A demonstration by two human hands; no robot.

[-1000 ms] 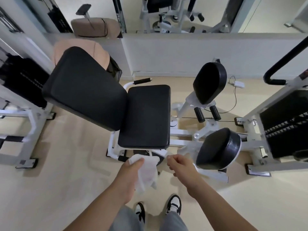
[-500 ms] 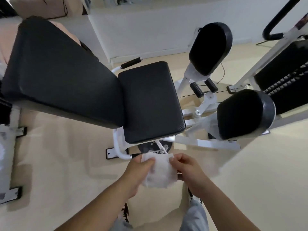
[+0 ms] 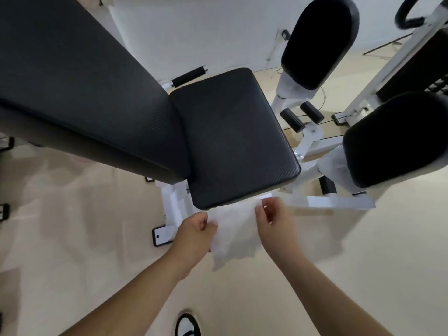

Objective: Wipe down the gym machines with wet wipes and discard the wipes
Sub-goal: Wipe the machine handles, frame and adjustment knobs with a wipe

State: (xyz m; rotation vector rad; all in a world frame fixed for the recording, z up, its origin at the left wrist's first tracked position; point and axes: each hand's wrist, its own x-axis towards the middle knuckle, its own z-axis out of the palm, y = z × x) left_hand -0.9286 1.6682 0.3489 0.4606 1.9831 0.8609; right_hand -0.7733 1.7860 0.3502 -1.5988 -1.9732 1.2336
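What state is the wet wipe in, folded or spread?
Spread open: the wipe hangs as a sheet, pinched at opposite edges by the left hand and right hand.

The one head-worn view looks steeply down, close over the seat pad (image 3: 232, 139) and floor (image 3: 72, 238). Its edges seem warped and slightly blurred.

floor (image 3: 72, 238): beige | wall (image 3: 206, 32): white, far side | shoe (image 3: 187, 324): black-and-white (only the toe shows), bottom edge
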